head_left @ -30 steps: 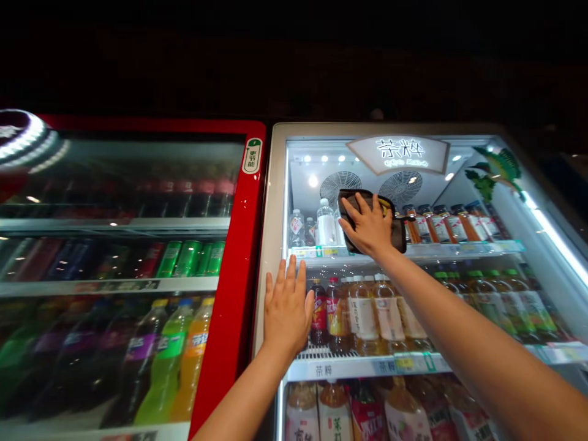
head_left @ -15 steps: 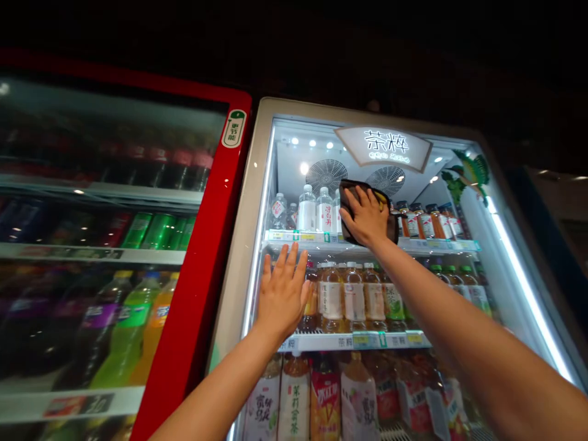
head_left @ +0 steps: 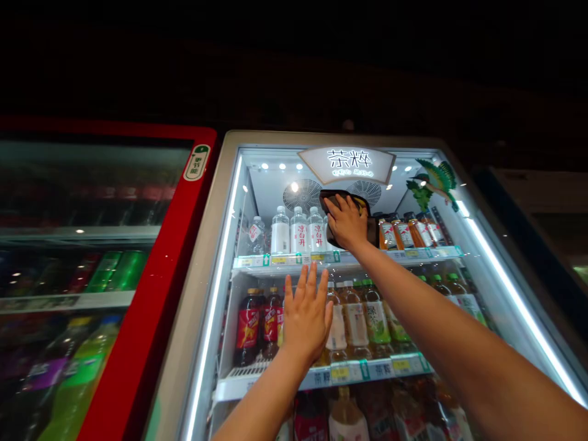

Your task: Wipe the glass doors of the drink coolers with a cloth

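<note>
My right hand (head_left: pixel 348 225) reaches up with fingers spread flat over a dark cloth (head_left: pixel 372 231), pressing it against the glass front of the lit drinks cooler (head_left: pixel 196 288). A small yellow patch shows on the cloth near the fingers. Lower and to the left, my left hand (head_left: pixel 305 320) is open, fingers stretched upward, palm toward the glass; whether the palm touches it I cannot tell. Behind the glass stand clear water bottles (head_left: pixel 298 233) and small amber bottles (head_left: pixel 418 231) on the upper shelf, with tea bottles (head_left: pixel 356 321) below.
At left stands a red-framed cooler (head_left: pixel 138 334) holding green cans (head_left: pixel 126 271) and soda bottles. A lit sign (head_left: pixel 348 165) and a green bird decoration (head_left: pixel 434 182) are high on the lit cooler. Another dark unit is at the right.
The view has shifted, so the coolers appear lower and further left. My left hand now lies further right across the glass. My right hand remains on the cloth near the upper shelf.
</note>
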The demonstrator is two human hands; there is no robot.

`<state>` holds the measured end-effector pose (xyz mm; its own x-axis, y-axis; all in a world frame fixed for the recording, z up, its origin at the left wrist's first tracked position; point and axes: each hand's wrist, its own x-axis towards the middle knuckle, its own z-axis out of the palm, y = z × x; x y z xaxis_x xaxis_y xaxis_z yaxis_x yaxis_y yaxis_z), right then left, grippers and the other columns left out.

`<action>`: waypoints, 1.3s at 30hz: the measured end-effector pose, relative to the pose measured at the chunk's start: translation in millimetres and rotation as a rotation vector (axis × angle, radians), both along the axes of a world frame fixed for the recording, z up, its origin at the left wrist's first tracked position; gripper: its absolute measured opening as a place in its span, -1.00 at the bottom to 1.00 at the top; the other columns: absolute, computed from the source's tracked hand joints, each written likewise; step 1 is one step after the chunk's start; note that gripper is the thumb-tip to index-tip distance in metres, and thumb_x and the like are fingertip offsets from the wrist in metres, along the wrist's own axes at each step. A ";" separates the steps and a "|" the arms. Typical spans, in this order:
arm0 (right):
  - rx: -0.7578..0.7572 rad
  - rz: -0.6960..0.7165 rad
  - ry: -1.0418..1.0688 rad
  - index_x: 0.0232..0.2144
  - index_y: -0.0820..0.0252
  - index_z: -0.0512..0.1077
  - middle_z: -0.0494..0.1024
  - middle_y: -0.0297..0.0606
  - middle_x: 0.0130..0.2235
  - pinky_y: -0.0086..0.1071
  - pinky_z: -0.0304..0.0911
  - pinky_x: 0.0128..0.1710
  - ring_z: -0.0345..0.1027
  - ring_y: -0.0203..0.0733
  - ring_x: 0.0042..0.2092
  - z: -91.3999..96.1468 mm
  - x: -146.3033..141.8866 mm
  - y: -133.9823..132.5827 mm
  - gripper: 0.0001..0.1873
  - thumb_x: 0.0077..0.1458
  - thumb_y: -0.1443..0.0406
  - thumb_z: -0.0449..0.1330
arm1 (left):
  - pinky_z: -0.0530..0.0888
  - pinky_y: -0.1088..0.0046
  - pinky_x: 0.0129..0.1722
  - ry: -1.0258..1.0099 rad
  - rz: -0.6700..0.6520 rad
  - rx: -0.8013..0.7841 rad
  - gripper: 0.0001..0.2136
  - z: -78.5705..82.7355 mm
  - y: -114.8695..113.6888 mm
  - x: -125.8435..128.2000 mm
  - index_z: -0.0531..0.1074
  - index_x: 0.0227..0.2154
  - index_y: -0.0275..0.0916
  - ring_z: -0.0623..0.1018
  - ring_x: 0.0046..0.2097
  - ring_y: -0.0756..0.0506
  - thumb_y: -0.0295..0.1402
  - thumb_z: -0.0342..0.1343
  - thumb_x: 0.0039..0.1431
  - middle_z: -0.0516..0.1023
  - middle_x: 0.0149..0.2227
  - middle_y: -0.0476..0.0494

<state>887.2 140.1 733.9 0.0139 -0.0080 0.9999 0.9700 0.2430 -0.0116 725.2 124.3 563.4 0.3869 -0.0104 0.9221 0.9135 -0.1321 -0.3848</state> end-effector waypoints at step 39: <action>0.008 0.036 -0.206 0.25 0.00 0.34 0.25 -0.28 0.35 -0.09 0.06 0.32 0.01 -0.11 0.39 -44.5 160.7 14.7 -0.41 0.23 0.45 -0.08 | 0.03 0.02 0.42 0.036 -0.152 0.047 -0.43 23.7 22.7 95.4 -0.10 0.40 -0.15 0.00 0.45 -0.16 -0.32 -0.13 0.39 0.07 0.43 -0.15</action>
<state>1047.9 154.7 689.4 -0.1901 -0.0196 0.9816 0.9423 0.2770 0.1881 820.6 147.0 587.1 0.4100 -0.1138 0.9050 0.8702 -0.2485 -0.4255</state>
